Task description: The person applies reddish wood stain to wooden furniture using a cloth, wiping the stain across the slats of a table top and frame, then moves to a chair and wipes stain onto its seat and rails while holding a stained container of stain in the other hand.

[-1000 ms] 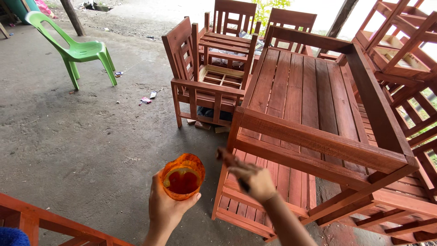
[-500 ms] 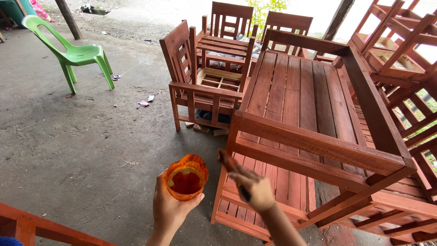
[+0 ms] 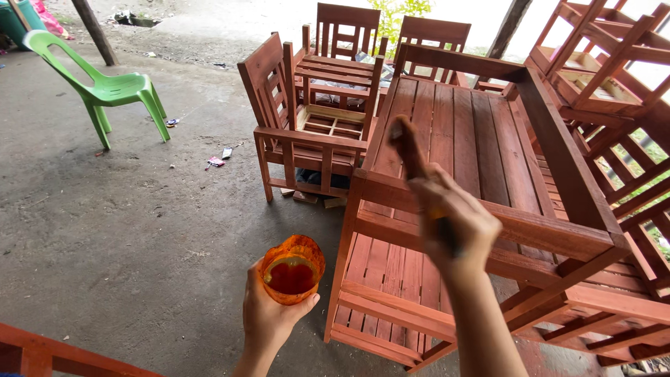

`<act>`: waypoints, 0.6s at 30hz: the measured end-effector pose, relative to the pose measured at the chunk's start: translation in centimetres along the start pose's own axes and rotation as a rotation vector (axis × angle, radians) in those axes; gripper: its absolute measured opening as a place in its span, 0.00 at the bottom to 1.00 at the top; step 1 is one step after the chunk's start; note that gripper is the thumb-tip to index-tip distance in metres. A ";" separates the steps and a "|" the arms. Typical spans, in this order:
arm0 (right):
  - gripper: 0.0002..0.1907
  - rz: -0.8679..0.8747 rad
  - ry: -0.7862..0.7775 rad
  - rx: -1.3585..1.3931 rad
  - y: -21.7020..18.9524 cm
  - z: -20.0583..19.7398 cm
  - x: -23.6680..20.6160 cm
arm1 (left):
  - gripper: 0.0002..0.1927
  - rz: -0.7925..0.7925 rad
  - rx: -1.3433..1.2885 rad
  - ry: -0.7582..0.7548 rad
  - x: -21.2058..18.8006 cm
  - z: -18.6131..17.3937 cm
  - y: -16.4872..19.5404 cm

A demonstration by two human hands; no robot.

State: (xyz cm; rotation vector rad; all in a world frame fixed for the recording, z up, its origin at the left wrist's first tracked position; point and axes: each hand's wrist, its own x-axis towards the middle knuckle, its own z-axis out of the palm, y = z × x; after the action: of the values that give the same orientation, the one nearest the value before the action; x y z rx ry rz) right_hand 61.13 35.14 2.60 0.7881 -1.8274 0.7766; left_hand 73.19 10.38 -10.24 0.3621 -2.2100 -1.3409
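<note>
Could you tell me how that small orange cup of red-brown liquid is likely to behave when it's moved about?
The orange cup is open-topped and holds liquid, so tilting would probably spill it. It looks like thin plastic, likely light and squeezable. The left hand grips it from one side only, so it may tip.

Soft daylight, blown-out top, motion-blurred hand [image 3: 453, 223]

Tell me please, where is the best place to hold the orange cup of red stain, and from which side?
Grip the orange cup around its lower side wall, coming from below and behind, probably as the left hand does now. It stands upright with an open top and red liquid inside, so a side grip likely keeps it level and the mouth free.
</note>
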 end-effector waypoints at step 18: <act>0.18 1.578 0.689 1.011 -2.1 7.7 -8.3 | 0.47 0.036 0.012 -0.062 0.8 0.3 1.0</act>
State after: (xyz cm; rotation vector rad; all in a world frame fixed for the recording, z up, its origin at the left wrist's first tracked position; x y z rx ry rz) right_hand 61.49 29.36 -7.29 -0.6108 -1.0042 2.6322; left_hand 72.43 10.72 -9.21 0.2869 -2.2651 -1.3367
